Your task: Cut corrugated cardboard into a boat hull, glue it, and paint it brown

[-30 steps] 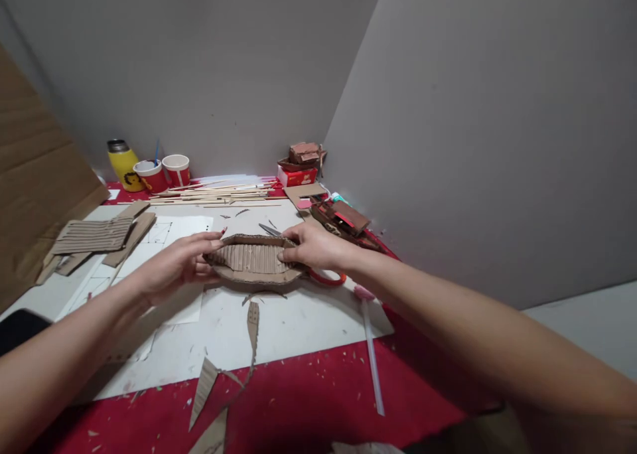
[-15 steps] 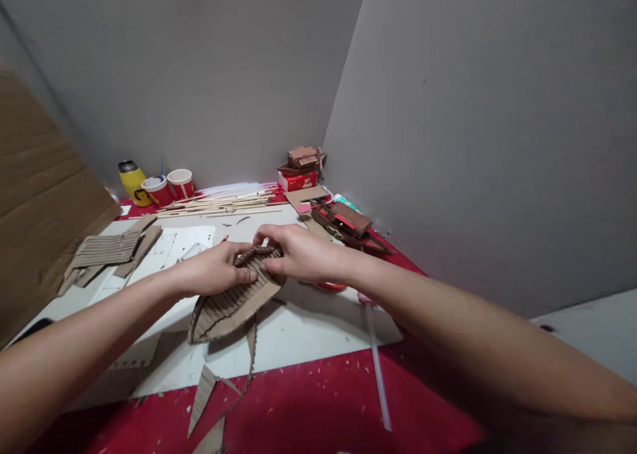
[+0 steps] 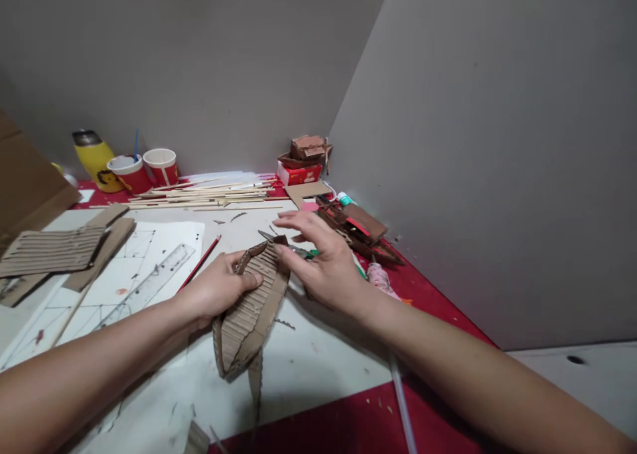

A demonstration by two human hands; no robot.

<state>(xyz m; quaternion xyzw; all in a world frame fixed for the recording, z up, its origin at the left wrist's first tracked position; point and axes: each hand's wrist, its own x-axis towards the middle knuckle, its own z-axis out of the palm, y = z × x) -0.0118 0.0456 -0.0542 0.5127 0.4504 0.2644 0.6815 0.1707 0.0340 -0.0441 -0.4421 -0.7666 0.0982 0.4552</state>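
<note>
My left hand [image 3: 219,289] grips the upper part of a boat-shaped piece of corrugated cardboard [image 3: 251,311], thumb pressed on its ribbed face. The piece is tilted, its pointed lower end toward me over the white sheet [image 3: 308,354]. My right hand [image 3: 321,258] hovers just right of the piece's far tip with fingers spread, its thumb touching the tip. Under this hand lie scissors [image 3: 271,236] and a green-tipped pen.
A clear ruler [image 3: 149,285] and red pencil [image 3: 199,263] lie on a drawing. Corrugated sheets [image 3: 52,249] sit at left. Cups [image 3: 159,166], a yellow bottle [image 3: 94,158], wooden sticks [image 3: 213,194], a red box [image 3: 297,173] and cardboard models [image 3: 361,225] line the back and right wall.
The cardboard boat piece went from lying flat between both hands to tilted up in my left hand. My right hand let go and spread its fingers. The view shifted closer.
</note>
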